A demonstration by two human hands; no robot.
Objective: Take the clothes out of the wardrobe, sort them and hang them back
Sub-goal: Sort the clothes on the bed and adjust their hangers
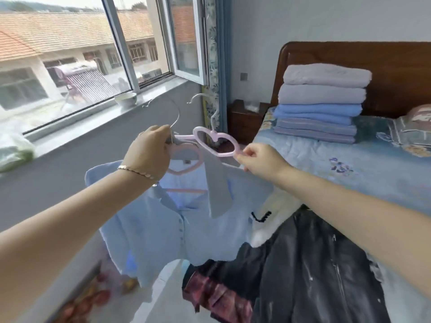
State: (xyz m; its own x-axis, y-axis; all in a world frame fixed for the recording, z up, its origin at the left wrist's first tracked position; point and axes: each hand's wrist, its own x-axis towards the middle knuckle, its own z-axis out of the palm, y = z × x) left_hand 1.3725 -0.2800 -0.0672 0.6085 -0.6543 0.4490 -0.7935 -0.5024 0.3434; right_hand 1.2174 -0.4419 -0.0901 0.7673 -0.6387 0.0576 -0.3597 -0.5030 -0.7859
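Head camera looks down over your two arms toward a bed [349, 173] and a window [70, 54]. On the bed, in front of the brown headboard [384, 73], stands a stack of folded blankets [321, 101], pale on top and blue below. Nearer to you, a dark jacket [314, 264], a white fluffy garment [268, 226] and a red checked garment [214, 297] lie in a heap at the bed's edge. They are below your right arm and do not touch the hangers. A bowl [126, 99] stands on the windowsill [93, 118], and a dark nightstand [242, 121] stands between the curtain [213, 66] and the bed.

Your left hand [149, 148], with a thin bracelet [137, 171] on the wrist, curls its fingers around the neck of a pink hanger [184, 170], just under its metal hook. A light blue shirt [163, 224] hangs on this hanger, buttoned, below the hand and in the air beside the bed. Your right hand [261, 160] pinches the right end of a lilac hanger [215, 142] with a heart-shaped middle. This hanger lies tilted between both hands. Its left end reaches your left hand, but it is not clear if those fingers hold it too. A grey strip of cloth [218, 190] hangs just below it, in front of the shirt.

Under the window the wall is grey, the floor is pale, and tiled roofs show outside.
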